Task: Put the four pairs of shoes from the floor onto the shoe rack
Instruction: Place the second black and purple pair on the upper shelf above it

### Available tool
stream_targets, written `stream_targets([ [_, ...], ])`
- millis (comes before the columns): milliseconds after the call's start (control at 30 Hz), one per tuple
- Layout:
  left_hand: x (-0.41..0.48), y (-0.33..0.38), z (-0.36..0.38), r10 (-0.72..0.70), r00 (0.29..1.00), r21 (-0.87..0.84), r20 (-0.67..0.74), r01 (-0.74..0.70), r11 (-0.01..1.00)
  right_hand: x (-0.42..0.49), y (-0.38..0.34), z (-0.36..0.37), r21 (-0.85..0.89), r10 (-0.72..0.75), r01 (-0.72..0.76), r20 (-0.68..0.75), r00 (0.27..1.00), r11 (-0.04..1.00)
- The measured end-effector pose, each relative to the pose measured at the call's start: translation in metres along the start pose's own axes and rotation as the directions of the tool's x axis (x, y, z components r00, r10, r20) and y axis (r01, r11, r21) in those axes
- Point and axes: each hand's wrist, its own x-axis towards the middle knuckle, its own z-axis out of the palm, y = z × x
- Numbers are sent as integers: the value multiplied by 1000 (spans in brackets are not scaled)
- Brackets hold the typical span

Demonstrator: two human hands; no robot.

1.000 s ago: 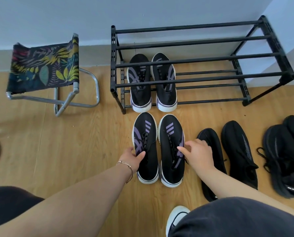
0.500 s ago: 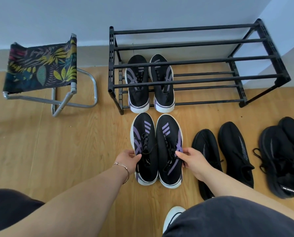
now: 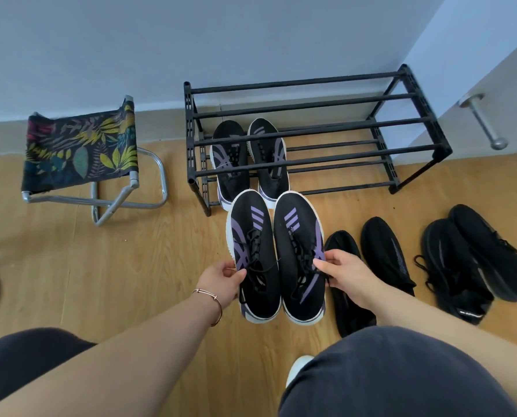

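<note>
A black two-tier shoe rack (image 3: 311, 152) stands against the wall. One black-and-purple pair (image 3: 251, 164) rests on its lower shelf at the left. A second black-and-purple pair (image 3: 277, 254) is lifted off the floor in front of the rack, side by side, toes toward the rack. My left hand (image 3: 221, 281) grips the left shoe's outer side and my right hand (image 3: 344, 272) grips the right shoe's outer side. On the floor to the right lie a plain black pair (image 3: 368, 266) and a black laced pair (image 3: 474, 260).
A folding stool (image 3: 82, 158) with leaf-print fabric stands left of the rack. A metal door handle (image 3: 483, 121) juts out at the right. My knees fill the bottom of the view, with a white shoe toe (image 3: 298, 368) between them. The floor is wood.
Both hands closed on the sides of the front black-and-purple pair and raised it off the floor; the shoes now look larger and closer to the camera.
</note>
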Motion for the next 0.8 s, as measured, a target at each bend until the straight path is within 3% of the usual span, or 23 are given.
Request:
stream_targets([
  [167,-12,27,-14,61,998,-53,24,-59,997,-20,-50,-18,2,-59,59,37,998,998],
  [400,-27,34,-28,55,997,-73,56,-51,996,-34,-83,-19,-68,-17,23,86,996,997],
  [800,-24,84,-60,118,993,-161,13,-115,980,-27,-121,-8,30,-116,114,52,992,993],
])
